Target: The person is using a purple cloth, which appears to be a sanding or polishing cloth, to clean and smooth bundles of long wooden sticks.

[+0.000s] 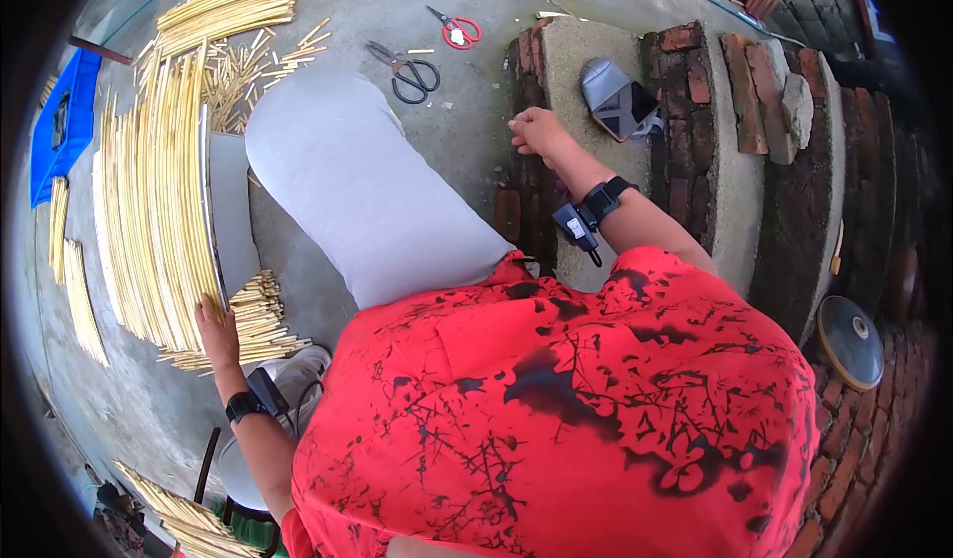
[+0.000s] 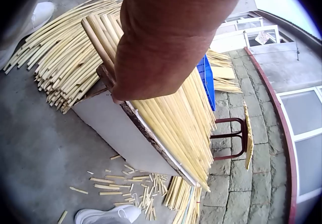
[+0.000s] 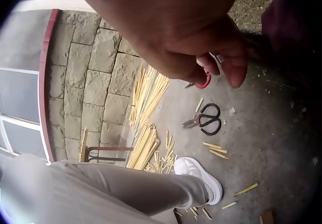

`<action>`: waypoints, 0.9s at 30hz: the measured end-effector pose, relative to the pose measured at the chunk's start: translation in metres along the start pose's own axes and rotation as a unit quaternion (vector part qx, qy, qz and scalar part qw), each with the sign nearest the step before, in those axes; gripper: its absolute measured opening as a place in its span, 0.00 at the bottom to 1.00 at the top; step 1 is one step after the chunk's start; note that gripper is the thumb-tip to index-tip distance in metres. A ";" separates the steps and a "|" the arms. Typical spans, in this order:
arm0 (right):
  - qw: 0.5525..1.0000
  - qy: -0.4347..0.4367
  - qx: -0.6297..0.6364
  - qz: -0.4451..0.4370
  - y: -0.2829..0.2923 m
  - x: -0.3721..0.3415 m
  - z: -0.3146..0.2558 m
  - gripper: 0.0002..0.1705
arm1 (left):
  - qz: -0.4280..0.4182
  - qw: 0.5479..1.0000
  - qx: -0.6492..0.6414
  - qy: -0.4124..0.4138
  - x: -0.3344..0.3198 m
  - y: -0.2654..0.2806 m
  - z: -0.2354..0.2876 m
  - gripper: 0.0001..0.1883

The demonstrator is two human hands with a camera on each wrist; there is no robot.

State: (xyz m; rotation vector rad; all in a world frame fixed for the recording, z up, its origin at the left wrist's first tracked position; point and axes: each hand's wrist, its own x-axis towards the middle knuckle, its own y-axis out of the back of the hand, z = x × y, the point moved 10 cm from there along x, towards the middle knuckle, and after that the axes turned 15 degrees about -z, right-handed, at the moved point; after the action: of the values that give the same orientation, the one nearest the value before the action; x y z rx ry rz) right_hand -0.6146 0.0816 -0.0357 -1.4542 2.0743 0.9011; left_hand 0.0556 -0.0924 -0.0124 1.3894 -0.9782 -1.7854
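Pale yellow stalks (image 1: pixel 159 210), too many to count, lie side by side on one bench (image 1: pixel 232 201), their long axis running forward from the left fingers. The left hand (image 1: pixel 218 332) rests at their near end, fingers close together. The right hand (image 1: pixel 539 133) hangs in the air, fingers loosely bent, pinching nothing. Two scissors lie beyond the right fingers: black-handled scissors (image 1: pixel 410 74) and red-handled scissors (image 1: pixel 460 32). One wrist device's white label (image 1: pixel 575 227) is too small to read.
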 end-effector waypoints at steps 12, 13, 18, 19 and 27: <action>0.841 -0.126 -0.526 -0.011 0.080 -0.093 0.026 0.43 | -0.176 0.983 -0.051 0.003 0.013 0.019 0.007 0.31; 0.825 -0.164 -0.539 -0.053 0.073 -0.102 0.044 0.48 | -0.182 0.983 -0.034 0.004 0.015 0.020 0.007 0.31; 0.866 -0.127 -0.482 0.022 0.060 -0.110 0.085 0.58 | -0.143 0.989 -0.025 0.001 0.016 0.027 0.011 0.30; 0.858 -0.115 -0.499 0.041 0.060 -0.108 0.083 0.49 | -0.131 0.991 -0.034 0.009 0.009 0.033 0.020 0.30; 0.968 0.003 -0.252 0.000 0.114 -0.075 0.024 0.29 | -0.077 0.994 -0.053 0.048 -0.006 0.037 0.017 0.24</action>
State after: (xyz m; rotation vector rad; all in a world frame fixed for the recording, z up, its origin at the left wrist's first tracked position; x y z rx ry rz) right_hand -0.6959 0.1742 0.0281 -1.6945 1.9299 1.5060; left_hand 0.0419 -0.1033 0.0249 1.5037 -0.7310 -1.8347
